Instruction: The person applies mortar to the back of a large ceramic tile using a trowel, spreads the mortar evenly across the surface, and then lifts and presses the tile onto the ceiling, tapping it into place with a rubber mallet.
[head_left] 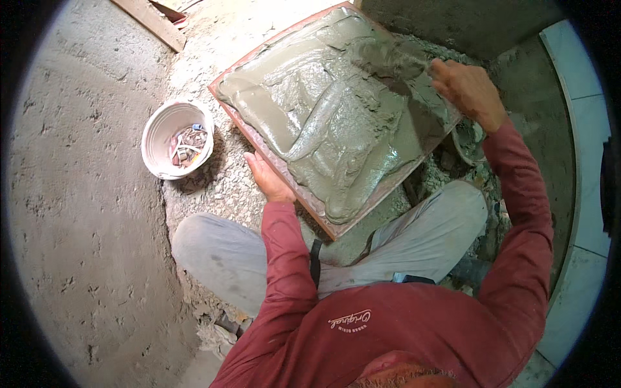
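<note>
A large square tile [331,237] with a reddish-brown edge is tilted in front of me, above my crossed legs. Thick wet grey mortar [310,123] covers most of its upper face in uneven ridges. My left hand [268,180] supports the tile at its left edge, the fingers partly hidden beneath it. At the far right corner, my right hand [469,94] is closed around the handle of what looks like a trowel [391,61]. Its blade is coated in mortar and blurred, resting on or just over the spread layer.
A white bucket [150,139] holding small mixed pieces stands left of the tile on rubble-strewn ground [226,187]. Rough cement walls [84,194] rise left and at the far right. Below my right wrist is a mortar-smeared round container [471,143]. Pale tiles [592,187] line the right side.
</note>
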Demonstrator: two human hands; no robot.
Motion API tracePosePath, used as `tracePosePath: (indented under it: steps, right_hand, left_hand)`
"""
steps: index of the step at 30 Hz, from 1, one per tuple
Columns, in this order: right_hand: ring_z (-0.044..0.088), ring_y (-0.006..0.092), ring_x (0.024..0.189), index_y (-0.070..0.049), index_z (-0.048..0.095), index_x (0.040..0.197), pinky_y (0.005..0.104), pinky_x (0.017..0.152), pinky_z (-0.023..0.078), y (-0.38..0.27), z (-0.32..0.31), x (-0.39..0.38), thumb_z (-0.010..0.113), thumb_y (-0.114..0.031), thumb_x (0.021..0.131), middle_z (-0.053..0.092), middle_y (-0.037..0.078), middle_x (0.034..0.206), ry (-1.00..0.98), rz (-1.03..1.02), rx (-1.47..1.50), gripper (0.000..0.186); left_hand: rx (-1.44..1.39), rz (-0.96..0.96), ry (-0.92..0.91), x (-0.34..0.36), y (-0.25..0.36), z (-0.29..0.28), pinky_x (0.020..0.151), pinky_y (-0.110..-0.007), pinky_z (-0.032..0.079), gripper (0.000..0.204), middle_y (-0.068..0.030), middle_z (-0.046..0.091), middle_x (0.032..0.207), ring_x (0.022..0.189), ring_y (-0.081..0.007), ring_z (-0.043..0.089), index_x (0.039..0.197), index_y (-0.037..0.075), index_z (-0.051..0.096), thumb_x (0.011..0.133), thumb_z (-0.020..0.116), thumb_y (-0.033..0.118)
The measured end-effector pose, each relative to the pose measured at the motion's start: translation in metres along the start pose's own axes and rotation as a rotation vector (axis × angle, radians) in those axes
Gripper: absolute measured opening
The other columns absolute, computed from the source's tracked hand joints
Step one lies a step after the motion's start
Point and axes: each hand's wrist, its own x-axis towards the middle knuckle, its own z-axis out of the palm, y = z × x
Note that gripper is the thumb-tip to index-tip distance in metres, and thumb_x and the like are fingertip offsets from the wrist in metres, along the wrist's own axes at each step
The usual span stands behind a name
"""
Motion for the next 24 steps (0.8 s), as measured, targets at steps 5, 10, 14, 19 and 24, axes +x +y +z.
tracePosePath:
  steps: [5,10,14,19,24]
  right_hand:
    - [0.067,0.0381,0.087,-0.007,0.053,0.115,0.0482,0.070,0.053,-0.010,0.016,-0.018,0.066,-0.023,0.091,0.066,0.016,0.098,0.321,0.130,0.247,0.030]
    - [0.066,0.0385,0.085,-0.006,0.051,0.109,0.0470,0.066,0.052,-0.002,0.091,-0.011,0.065,-0.016,0.089,0.065,0.019,0.095,0.157,0.082,0.274,0.026]
    - [0.065,0.0415,0.080,-0.004,0.048,0.105,0.0470,0.063,0.052,-0.021,0.061,0.017,0.070,-0.010,0.085,0.065,0.019,0.092,0.360,-0.009,0.272,0.031]
    - [0.065,0.0402,0.076,-0.007,0.047,0.103,0.0477,0.063,0.052,0.007,0.093,0.008,0.069,-0.012,0.086,0.063,0.016,0.087,0.166,-0.035,0.142,0.029]
    - [0.060,0.0367,0.070,-0.005,0.047,0.107,0.0461,0.062,0.045,0.014,0.046,-0.023,0.066,-0.015,0.091,0.055,0.015,0.078,0.442,0.126,0.338,0.028]
  left_hand:
    - [0.070,0.001,0.028,-0.001,0.002,-0.010,0.115,-0.038,0.029,0.068,-0.0127,0.040,0.151,0.136,-0.0266,0.041,0.152,0.001,0.031,0.107,0.029,0.052]
    - [0.110,-0.018,-0.022,0.003,-0.005,-0.009,0.116,-0.038,0.029,0.067,-0.0120,0.040,0.151,0.136,-0.0262,0.041,0.153,0.002,0.030,0.107,0.028,0.050]
    - [0.038,-0.004,0.074,0.007,0.006,-0.005,0.111,-0.041,0.036,0.062,-0.0126,0.051,0.141,0.127,-0.0284,0.050,0.148,0.003,0.039,0.108,0.025,0.049]
    - [0.083,-0.094,0.006,0.002,0.002,-0.008,0.112,-0.040,0.034,0.064,-0.0126,0.045,0.145,0.129,-0.0283,0.046,0.152,0.007,0.034,0.107,0.026,0.052]
    - [0.118,-0.091,0.085,-0.003,0.008,-0.006,0.110,-0.043,0.036,0.059,-0.0129,0.048,0.141,0.126,-0.0292,0.048,0.150,0.009,0.036,0.107,0.026,0.049]
